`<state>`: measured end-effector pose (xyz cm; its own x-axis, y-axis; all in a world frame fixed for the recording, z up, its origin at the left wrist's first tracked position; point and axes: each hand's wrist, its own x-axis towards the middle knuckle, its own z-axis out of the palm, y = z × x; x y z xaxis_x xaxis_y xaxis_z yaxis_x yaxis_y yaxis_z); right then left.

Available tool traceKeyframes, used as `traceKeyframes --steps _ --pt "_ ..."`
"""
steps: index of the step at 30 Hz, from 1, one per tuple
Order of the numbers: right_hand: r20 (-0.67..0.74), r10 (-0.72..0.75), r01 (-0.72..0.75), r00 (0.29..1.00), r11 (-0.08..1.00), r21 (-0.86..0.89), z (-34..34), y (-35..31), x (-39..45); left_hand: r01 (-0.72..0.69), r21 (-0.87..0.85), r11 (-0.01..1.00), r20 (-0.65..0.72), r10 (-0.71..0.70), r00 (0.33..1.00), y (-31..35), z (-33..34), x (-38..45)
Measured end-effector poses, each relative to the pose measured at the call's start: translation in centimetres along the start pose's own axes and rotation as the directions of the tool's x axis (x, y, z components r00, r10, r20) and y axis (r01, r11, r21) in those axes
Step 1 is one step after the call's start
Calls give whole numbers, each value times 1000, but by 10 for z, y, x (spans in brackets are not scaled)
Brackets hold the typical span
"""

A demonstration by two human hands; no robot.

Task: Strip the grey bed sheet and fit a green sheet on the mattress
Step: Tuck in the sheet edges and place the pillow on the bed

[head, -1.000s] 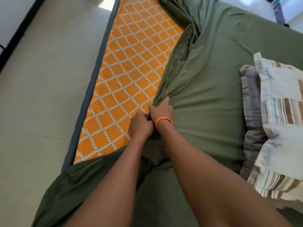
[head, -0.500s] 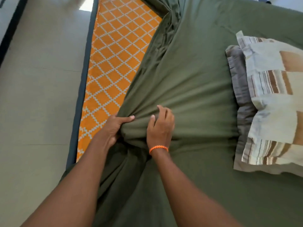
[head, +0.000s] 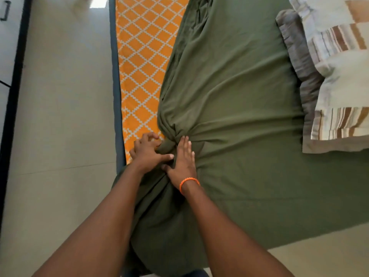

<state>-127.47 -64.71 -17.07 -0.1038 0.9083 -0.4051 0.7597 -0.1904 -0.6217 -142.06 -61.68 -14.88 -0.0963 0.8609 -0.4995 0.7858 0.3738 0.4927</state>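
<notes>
green sheet (head: 229, 100): it's lying over most of the mattress, pulled into a tight bunch of folds at the near left edge, with creases fanning out from that spot. the loose end is hanging down off the near corner toward the floor.
mattress (head: 143, 56): orange with a white diamond pattern and a dark blue-grey border. only a long strip on the left is showing, the rest is sitting under the sheet.
left hand (head: 146, 151): sitting right at the mattress edge beside the bunch. fingers are curling, thumb is sticking out across the fabric toward the other hand. looks like it's digging into the gathered cloth, but honestly can't tell if it's actually gripping any.
right hand (head: 182, 158): lying flat on the sheet, fingers straight and together, fingertips pressing right at the knot of folds. touching the left thumb, or near enough.
bracelet (head: 188, 181): orange cord, sitting on the right wrist.
pillows (head: 335, 76): striped cream and brown one on top of a grey one, resting on the sheet at the right, well apart from the hands.
floor (head: 63, 116): pale tiles running along the left.
</notes>
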Motion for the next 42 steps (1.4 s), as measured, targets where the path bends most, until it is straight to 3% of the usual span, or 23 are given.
traceKeyframes --steps 7,10,13,14,15,17,19,21,24,26,27,30,34,42 --pt "-35 45 -42 998 997 62 1 0 3 -68 81 994 -8 69 998 -4 4 12" --pt "-37 126 -119 991 981 153 -1 -3 10 -77 -25 997 3 77 997 -10 2 17" --pt "-22 218 -204 976 942 266 -7 -13 17 -33 -240 970 41 44 998 -18 -4 23" --pt "-47 237 -201 970 900 387 -10 -18 18 10 -418 908 56 15 998 -19 -9 24" --pt "-136 269 -166 953 846 507 -10 -23 22 69 -628 775 85 -20 996 -20 -20 27" --pt "-296 412 -118 862 731 672 -9 -35 29 221 -877 428 205 -84 975 -28 -43 25" --pt "-335 486 -175 807 740 650 -3 -55 35 314 -934 173 296 -120 948 -52 -59 25" --pt "-325 488 -227 810 773 593 13 -84 41 364 -931 -16 362 -155 919 -87 -78 21" --pt "-246 447 -224 860 764 606 46 -146 55 369 -912 -177 403 -227 887 -142 -113 3" --pt "-142 373 -243 917 804 542 79 -179 66 361 -916 -174 398 -282 873 -186 -140 -6" --pt "-55 339 -266 939 819 509 98 -196 71 383 -915 -127 403 -347 847 -208 -152 -6" --pt "128 282 -309 951 890 336 140 -234 81 506 -847 161 365 -517 774 -253 -172 4" --pt "-118 404 -332 907 858 391 153 -259 94 421 -789 448 210 -447 870 -246 -192 25" --pt "-497 364 -188 788 911 368 99 -258 139 276 -708 650 193 -198 961 -156 -215 97"
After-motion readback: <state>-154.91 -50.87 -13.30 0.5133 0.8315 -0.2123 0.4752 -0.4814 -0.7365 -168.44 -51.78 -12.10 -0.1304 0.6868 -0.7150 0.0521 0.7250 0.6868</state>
